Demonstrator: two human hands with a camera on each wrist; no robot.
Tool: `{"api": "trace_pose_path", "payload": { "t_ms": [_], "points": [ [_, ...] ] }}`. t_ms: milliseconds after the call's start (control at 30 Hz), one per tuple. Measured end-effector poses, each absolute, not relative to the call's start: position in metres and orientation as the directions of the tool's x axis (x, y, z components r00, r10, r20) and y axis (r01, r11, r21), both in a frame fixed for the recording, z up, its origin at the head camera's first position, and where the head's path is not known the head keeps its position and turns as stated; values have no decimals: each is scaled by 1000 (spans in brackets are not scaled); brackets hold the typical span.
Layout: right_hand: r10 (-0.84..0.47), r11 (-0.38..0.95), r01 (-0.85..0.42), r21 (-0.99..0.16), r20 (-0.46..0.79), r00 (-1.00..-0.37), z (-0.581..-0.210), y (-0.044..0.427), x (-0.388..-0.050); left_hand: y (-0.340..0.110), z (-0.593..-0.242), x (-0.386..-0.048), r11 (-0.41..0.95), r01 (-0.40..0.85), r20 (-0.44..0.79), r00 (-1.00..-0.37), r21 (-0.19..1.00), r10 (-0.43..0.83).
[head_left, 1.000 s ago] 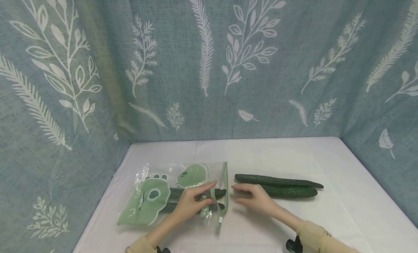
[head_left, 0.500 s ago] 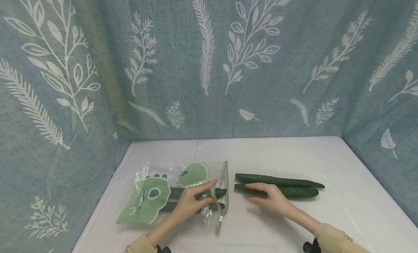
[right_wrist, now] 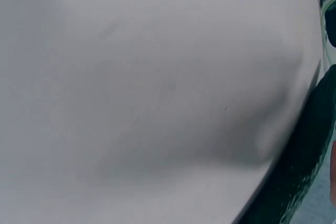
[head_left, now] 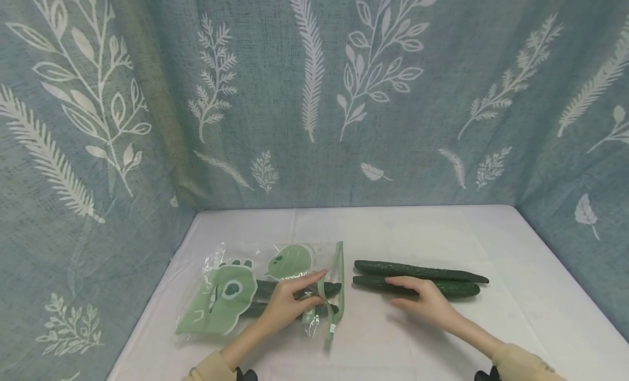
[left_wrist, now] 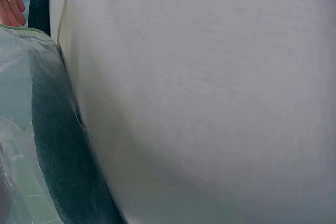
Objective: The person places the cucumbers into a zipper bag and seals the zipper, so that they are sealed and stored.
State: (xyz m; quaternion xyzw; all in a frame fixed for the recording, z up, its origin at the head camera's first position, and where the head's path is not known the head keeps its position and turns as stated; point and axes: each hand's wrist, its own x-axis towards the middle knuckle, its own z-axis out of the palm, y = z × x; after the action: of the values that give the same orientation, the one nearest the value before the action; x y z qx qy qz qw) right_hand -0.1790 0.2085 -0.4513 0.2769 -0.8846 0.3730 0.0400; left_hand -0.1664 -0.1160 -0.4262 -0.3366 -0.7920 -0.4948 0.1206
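Two cucumbers [head_left: 332, 289] are being enclosed by a clear bag [head_left: 260, 252], which is being carried flat on the white-covered desk [head_left: 383, 343], left of centre; their ends are being shown at the green-edged mouth. Green cartoon prints [head_left: 221, 310] are being borne by the film, and the bagged cucumbers are being partly masked by them. The mouth is being touched by the left hand [head_left: 284, 302]; its thumb and forefinger are being held apart, with the farther bagged cucumber being seen between them, though whether any film is being pinched cannot be told. Right of the bag, a loose pair is being carried side by side on the desk: the farther loose cucumber [head_left: 417, 272] is being shown whole, while the nearer loose cucumber [head_left: 454, 289] is being partly covered, in the head view, by the right hand [head_left: 425, 302]. There, thumb and fingers are being held apart; whether the cucumber is being touched cannot be told. Beige sleeves [head_left: 521, 362] are being worn on both arms. Behind the desk, a blue-green curtain [head_left: 275, 97] with white leaf patterns is being hung.
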Motion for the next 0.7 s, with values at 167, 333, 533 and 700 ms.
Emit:
{"api": "trace_pose_path", "payload": {
  "t_ms": [167, 333, 533, 700],
  "points": [
    [-419, 614, -486, -621, 266, -868, -450, 217, -177, -116, -426, -165, 289, 651, 521, -745, 702, 417],
    [-406, 638, -490, -594, 281, -870, -451, 226, -175, -117, -426, -165, 292, 643, 509, -751, 708, 420],
    [-407, 655, -494, -571, 284, -868, -452, 236, -174, -117, -426, -165, 296, 637, 501, -756, 711, 422],
    [-392, 675, -488, -553, 291, -873, -450, 243, -172, -117, -427, -166, 293, 657, 522, -740, 694, 425]
  ]
}}
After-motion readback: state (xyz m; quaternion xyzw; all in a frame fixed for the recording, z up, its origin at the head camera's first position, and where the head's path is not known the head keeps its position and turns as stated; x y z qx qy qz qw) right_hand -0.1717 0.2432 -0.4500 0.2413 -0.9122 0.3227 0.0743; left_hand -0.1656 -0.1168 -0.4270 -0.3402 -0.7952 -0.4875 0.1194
